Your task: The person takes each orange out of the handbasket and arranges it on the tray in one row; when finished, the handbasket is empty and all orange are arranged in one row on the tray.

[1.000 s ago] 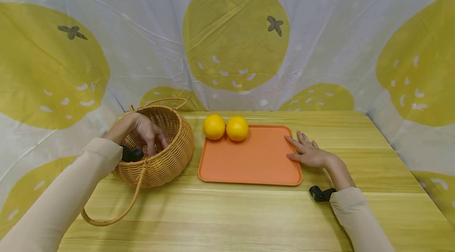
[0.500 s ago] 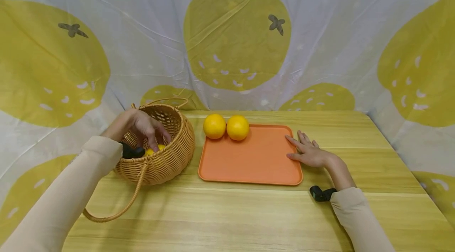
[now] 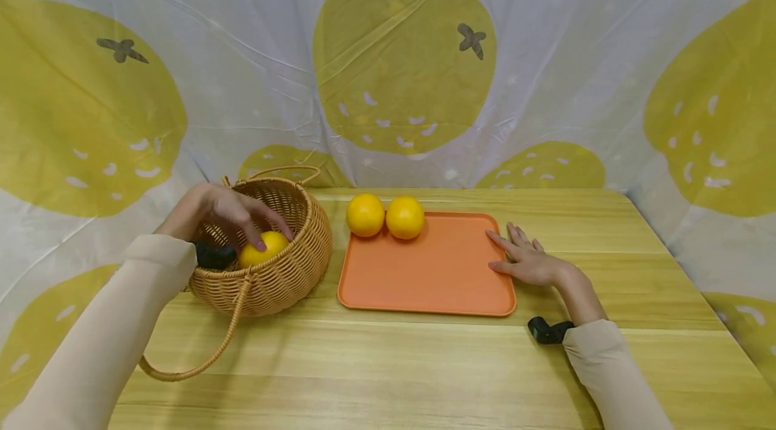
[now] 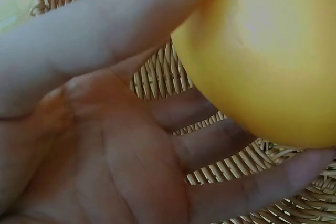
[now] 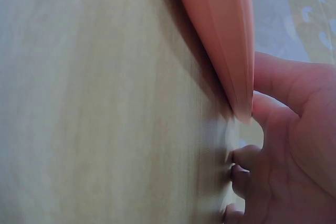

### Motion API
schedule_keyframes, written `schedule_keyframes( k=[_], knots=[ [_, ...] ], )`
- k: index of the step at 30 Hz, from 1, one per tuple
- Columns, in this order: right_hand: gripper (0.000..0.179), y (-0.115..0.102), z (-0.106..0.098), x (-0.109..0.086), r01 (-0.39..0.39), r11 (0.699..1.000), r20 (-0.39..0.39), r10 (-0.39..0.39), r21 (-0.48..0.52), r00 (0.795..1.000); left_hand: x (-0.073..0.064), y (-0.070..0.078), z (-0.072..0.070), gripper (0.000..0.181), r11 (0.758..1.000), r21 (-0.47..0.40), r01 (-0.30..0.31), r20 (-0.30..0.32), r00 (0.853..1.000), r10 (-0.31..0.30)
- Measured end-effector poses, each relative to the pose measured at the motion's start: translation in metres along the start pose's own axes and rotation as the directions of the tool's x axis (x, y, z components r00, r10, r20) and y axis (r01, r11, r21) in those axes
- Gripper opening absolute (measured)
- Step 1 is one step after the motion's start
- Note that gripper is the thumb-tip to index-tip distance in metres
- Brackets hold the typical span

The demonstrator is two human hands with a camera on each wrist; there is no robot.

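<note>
My left hand (image 3: pixel 233 211) reaches into the wicker basket (image 3: pixel 303 275) and grips an orange (image 3: pixel 267 249) between thumb and fingers, near the basket's rim. In the left wrist view the orange (image 4: pixel 268 56) fills the upper right, with the thumb across its near side and the other fingers under it. My right hand (image 3: pixel 530 261) lies at the right edge of the orange-coloured tray (image 3: pixel 424 282), fingers spread, thumb and index finger touching its rim. The right wrist view shows that hand (image 5: pixel 294 124) against the tray's edge (image 5: pixel 220 30), the other fingertips on the table.
Two more oranges sit side by side at the tray's back left corner, one (image 3: pixel 366 215) at the corner and the other (image 3: pixel 405 218) to its right. One basket handle (image 3: pixel 206 362) hangs down over the wooden table (image 3: pixel 388 376). A fruit-printed cloth (image 3: pixel 533 66) hangs behind.
The left hand has raised the orange from inside the basket up to the rim, where it now shows, and has shifted slightly left. The right hand and tray stay put.
</note>
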State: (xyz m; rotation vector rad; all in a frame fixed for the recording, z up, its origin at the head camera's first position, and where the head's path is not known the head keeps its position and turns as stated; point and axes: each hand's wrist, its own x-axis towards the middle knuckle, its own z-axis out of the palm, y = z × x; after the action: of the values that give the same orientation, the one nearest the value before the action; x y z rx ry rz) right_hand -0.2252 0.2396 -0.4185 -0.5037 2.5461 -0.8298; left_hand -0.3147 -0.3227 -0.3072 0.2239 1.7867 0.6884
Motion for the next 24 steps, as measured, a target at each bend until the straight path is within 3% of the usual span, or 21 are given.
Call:
schedule_keyframes(
  k=[6, 12, 17, 24],
  knots=[
    [0.08, 0.001, 0.0, -0.001, -0.002, 1.0, 0.001, 0.002, 0.0, 1.0, 0.003, 0.002, 0.002, 0.059, 0.999, 0.042, -0.005, -0.032, 0.999, 0.006],
    [0.079, 0.002, 0.001, 0.001, -0.002, 1.0, 0.0, 0.002, -0.002, 1.0, -0.008, 0.005, 0.0, 0.059, 0.99, 0.105, -0.099, -0.093, 0.99, 0.109],
    [0.079, 0.001, 0.0, 0.002, -0.001, 1.0, 0.001, 0.001, -0.003, 1.0, -0.028, 0.01, 0.0, 0.056, 0.953, 0.216, -0.214, -0.172, 0.952, 0.253],
    [0.078, 0.001, 0.0, 0.002, -0.002, 1.0, 0.002, 0.002, -0.001, 1.0, -0.06, 0.024, 0.009, 0.057, 0.903, 0.273, -0.331, -0.254, 0.881, 0.399]
  ],
)
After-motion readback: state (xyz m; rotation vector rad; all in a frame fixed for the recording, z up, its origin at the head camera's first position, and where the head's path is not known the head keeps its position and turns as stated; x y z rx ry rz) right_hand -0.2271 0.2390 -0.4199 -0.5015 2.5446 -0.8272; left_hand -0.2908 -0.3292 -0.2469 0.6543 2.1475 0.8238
